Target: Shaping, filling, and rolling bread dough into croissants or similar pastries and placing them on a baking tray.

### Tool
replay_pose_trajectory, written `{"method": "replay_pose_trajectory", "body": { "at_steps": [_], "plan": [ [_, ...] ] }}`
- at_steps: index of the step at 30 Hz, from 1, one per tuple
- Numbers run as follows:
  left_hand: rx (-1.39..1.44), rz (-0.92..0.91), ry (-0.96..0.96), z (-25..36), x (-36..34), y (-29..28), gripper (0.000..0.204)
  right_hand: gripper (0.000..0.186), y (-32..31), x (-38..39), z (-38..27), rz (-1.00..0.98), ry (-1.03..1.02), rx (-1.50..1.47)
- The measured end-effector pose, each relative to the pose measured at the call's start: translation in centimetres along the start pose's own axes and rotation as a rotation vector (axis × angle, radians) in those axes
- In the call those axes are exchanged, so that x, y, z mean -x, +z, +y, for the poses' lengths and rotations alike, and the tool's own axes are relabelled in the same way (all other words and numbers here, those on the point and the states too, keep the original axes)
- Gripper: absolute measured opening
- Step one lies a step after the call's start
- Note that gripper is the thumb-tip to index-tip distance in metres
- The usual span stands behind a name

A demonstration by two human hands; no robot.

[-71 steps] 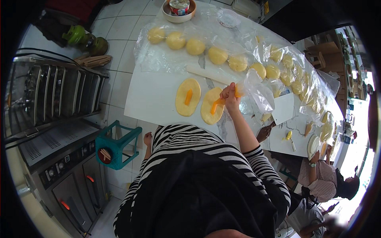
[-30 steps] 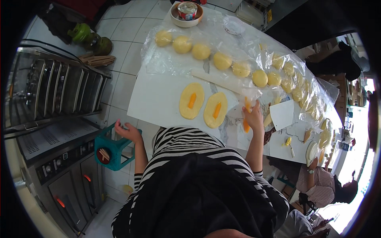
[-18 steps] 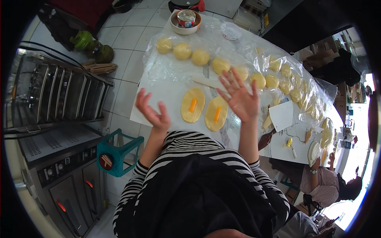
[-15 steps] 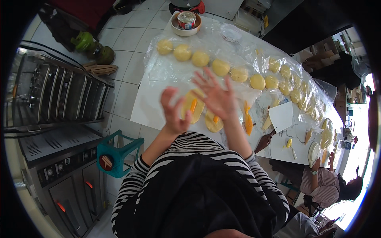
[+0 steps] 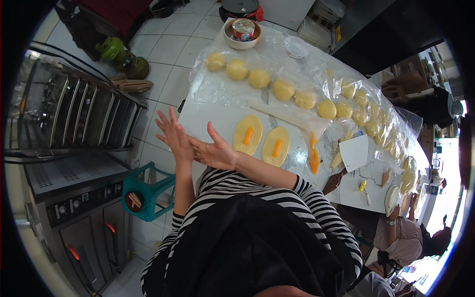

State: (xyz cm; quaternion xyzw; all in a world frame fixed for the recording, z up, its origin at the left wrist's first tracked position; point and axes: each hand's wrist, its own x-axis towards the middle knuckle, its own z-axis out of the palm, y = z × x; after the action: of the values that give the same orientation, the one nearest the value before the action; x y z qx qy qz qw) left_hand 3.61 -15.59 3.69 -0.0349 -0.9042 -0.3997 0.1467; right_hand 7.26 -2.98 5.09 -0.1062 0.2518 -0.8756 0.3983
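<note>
My left hand [image 5: 176, 139] is raised at the table's left edge with its fingers spread, holding nothing. Across from the right comes my right hand [image 5: 218, 150], palm showing and thumb up; its fingertips pass behind or against the left hand, and I cannot tell whether they touch. Right of my hands, two flattened oval dough pieces lie side by side on the table: a left dough oval [image 5: 241, 129] and a right dough oval [image 5: 282, 137]. Each bears an orange strip of filling along its middle. An orange-filled piping bag [image 5: 314, 157] lies beyond them to the right.
Dough balls [image 5: 259, 78] sit in a row under clear plastic sheeting [image 5: 205, 91]. A bowl [image 5: 242, 43] with a can stands at the far edge. Right are a white scraper [image 5: 354, 152] and a brown-filled piping bag [image 5: 334, 181]. Left are a teal stool [image 5: 150, 210] and an oven [image 5: 84, 198]. A person works far right.
Both hands have moved left, away from above the dough ovals and together at the table's left edge. The two dough ovals are now in full view.
</note>
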Motion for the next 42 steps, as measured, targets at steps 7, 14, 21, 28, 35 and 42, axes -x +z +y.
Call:
{"method": "replay_pose_trajectory", "body": {
  "at_steps": [7,14,21,28,35,42],
  "plan": [
    [-0.503,0.1,-0.378,-8.2,-1.1,-0.7,0.059,0.087,-3.4,3.8,-2.6,-0.037,-0.195,-0.429],
    [-0.473,0.079,-0.383,-7.3,-0.7,0.2,0.066,0.075,-3.5,8.0,-5.4,0.235,-0.302,-0.226],
    [-0.098,-0.127,-0.186,-6.6,-4.6,3.8,0.056,0.05,-3.9,8.6,-5.4,0.377,-0.257,0.238],
    [-0.137,-0.155,-0.063,-1.7,-6.0,5.1,0.053,0.043,-3.6,9.1,-6.4,0.573,-0.252,0.522],
    [-0.106,-0.607,0.012,3.4,2.3,4.7,0.058,0.06,-6.4,11.8,-8.4,0.788,-0.024,1.769],
    [-0.339,-0.875,0.145,5.7,4.7,4.7,0.08,0.074,-7.7,10.2,-7.6,0.302,0.161,2.41]
  ]
}}
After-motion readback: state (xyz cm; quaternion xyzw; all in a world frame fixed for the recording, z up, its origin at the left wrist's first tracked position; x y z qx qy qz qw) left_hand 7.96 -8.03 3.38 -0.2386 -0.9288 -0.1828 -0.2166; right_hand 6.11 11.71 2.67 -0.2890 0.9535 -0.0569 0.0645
